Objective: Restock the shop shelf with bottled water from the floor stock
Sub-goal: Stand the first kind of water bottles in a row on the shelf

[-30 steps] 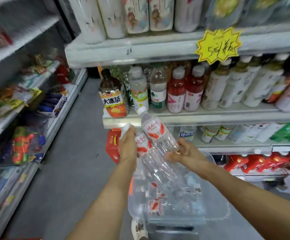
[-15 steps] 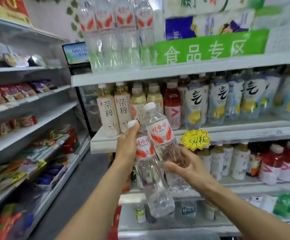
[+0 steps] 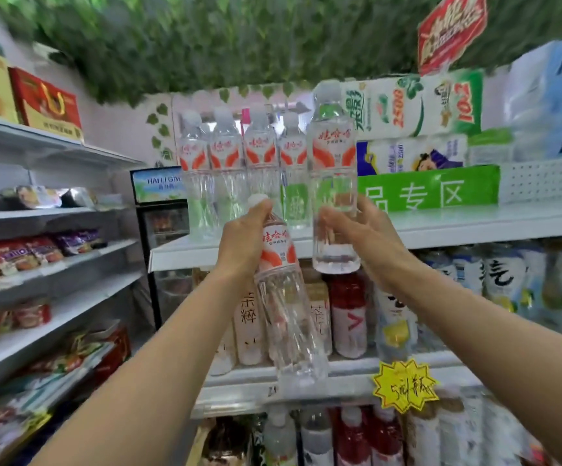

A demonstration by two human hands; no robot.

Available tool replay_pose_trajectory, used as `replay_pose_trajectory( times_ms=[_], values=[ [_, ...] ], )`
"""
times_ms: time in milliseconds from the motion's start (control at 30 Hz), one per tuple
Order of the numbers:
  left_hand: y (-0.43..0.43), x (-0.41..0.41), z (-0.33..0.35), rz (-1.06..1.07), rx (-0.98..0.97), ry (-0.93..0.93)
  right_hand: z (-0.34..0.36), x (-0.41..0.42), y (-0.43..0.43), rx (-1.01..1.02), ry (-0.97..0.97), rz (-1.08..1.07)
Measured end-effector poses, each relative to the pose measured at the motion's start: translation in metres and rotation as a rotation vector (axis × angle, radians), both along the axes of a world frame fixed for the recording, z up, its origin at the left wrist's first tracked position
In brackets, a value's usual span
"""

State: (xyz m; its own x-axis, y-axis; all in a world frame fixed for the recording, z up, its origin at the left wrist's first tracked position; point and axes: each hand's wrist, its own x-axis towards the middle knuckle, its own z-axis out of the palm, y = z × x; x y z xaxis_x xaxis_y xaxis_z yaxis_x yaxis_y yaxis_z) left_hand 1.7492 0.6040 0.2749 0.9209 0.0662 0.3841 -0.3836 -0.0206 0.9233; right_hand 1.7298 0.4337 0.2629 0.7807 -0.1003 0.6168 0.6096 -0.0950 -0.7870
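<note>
Your right grip [image 3: 363, 240] is curled round the lower half of the upright bottle [image 3: 333, 169], fingers wrapped at the back and thumb towards you, with its cap uppermost and its long axis vertical. Your left grip [image 3: 244, 243] is closed round the neck and upper label of the tilted bottle [image 3: 286, 307], thumb close beside the white cap; this bottle's long axis slants, cap up and to the left, base hanging down and to the right in front of the tea bottles [image 3: 249, 317] on the shelf below. The upright bottle is raised before the top shelf [image 3: 457, 223], its base showing in front of the shelf's lip and not yet set down. It lies just to the right of the row of water bottles [image 3: 225, 156] standing there, so the free place appears to be at the row's right end, before the green sign [image 3: 441, 191] and under the tissue packs [image 3: 407, 109]. The right grip is the nearer to that place, and its bottle is already aligned with the row. The coming move probably calls for carrying it forward over the lip and then down. The tilted bottle would first need to be brought upright, and its swinging base risks knocking the lower stock.
</note>
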Motion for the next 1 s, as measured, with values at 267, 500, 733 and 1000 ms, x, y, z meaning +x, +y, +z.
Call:
replay_pose_trajectory(
  times_ms=[267,500,733,1000],
  values=[
    [0.011,0.037,0.036,-0.025,-0.066,-0.018,0.053,0.081,0.014,0.014,0.063,-0.020],
    [0.013,0.055,0.040,-0.064,-0.074,-0.030,0.046,0.110,0.021,-0.048,0.081,-0.072],
    [0.009,0.070,0.034,-0.088,-0.064,-0.027,0.046,0.116,0.010,-0.304,0.083,-0.225],
    [0.009,0.082,0.032,-0.102,-0.097,-0.011,0.045,0.142,0.009,-0.346,0.090,-0.303]
  ],
)
